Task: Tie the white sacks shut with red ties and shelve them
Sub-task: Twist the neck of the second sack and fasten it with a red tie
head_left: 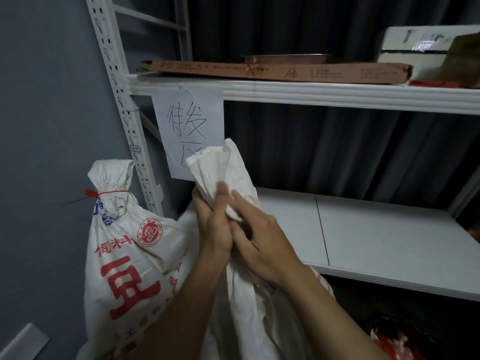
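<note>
Our left hand [213, 229] and right hand [257, 242] have a closed grip on the floppy sack neck [220, 167], right of the tied sack [124, 255]; likely heavy below.

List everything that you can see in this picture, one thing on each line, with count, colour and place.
tied sack: one, white with red print, left of the rack post
red tie: one, red, round that sack's neck
untied sack: one, white, centre, before the lower shelf
paper sign: one, white, hanging from the upper shelf
cardboard box: one, brown, on the upper shelf
white box: one, white, upper shelf, right end
left hand: one, grips the untied sack's neck
right hand: one, holds the same neck
</note>
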